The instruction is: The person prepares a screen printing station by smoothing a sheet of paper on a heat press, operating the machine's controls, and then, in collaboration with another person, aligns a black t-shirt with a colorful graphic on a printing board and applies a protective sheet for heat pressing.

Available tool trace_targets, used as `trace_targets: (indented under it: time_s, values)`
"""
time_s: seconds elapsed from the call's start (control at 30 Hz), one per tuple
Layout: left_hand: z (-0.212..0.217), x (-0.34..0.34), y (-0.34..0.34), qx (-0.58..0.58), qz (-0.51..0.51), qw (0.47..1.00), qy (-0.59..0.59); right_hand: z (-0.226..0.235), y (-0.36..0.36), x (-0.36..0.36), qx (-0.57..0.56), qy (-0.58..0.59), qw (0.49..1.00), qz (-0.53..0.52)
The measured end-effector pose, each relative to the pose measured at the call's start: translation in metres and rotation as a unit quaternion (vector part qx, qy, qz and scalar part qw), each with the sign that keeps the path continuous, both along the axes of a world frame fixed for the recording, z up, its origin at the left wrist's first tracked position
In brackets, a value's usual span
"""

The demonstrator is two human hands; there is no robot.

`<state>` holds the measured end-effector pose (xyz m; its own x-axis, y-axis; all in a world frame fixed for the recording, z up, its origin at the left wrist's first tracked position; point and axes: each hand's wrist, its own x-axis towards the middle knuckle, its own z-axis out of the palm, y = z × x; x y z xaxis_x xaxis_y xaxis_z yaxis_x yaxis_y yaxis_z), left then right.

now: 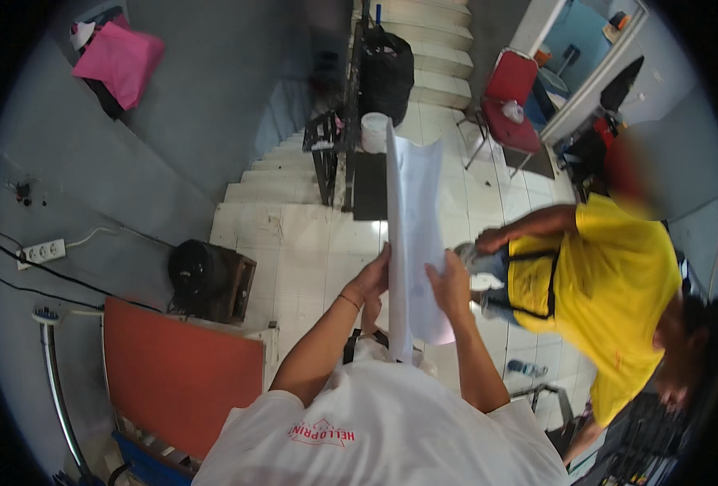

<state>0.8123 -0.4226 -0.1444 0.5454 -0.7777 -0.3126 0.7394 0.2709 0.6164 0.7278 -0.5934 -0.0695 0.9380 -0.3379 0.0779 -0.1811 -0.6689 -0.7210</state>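
Sheet (pixel 420 194): white and long, it is standing between the two hands, curling lengthwise; its far end is reaching out beyond the fingers, its near end is hanging just in front of the wearer's shirt (pixel 391 429).
Left hand (pixel 378 275): it is closing partway along the left edge, fingers extending upward, palm facing the sheet; how firmly it is gripping, I cannot tell.
Right hand (pixel 450 285): it is holding the right edge, partly closed, thumb lying toward the near face; the other fingertips are partly hiding.
Curl: the left side is bending up into a narrow wall, so light, level pressure from both hands is probably serving better than a hard pinch, which would be risking a crease.
Far end: nothing is supporting it beyond the hands, so sagging or twisting is seeming likely; matching the height of both hands would be helping.
Edges: holding both hands opposite each other would be letting the long sides run parallel.
Co-worker (pixel 618 267): the yellow-shirted person is standing close to the right of the right hand, so turning the sheet that way would be calling for care.
Board (pixel 182 368): the orange panel is lying left of the left hand, well apart from it.
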Motion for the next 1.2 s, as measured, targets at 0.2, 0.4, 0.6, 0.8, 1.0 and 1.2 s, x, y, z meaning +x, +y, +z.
trace_targets:
  time_s: [0.2, 0.4, 0.6, 0.8, 1.0, 1.2]
  values:
    - [-0.001, 0.077, -0.038, -0.024, 0.077, 0.997, 0.021, -0.018, -0.01, 0.106, 0.217, 0.014, 0.965, 0.147]
    - [-0.015, 0.148, -0.049, 0.005, 0.204, 0.979, -0.005, 0.003, -0.002, 0.169, 0.292, 0.07, 0.947, 0.112]
    - [-0.044, 0.196, -0.012, -0.039, 0.138, 0.982, 0.123, -0.034, -0.009, 0.234, 0.298, 0.227, 0.905, 0.2]
    - [-0.091, 0.186, 0.04, -0.028, 0.263, 0.921, 0.285, -0.124, 0.036, 0.288, 0.096, 0.462, 0.864, 0.176]
    - [-0.135, 0.197, 0.076, -0.121, 0.314, 0.864, 0.375, -0.163, 0.057, 0.285, 0.341, 0.598, 0.689, 0.226]
    - [-0.212, 0.259, 0.098, 0.036, 0.35, 0.883, 0.311, -0.181, 0.06, 0.283, 0.345, 0.63, 0.679, 0.152]
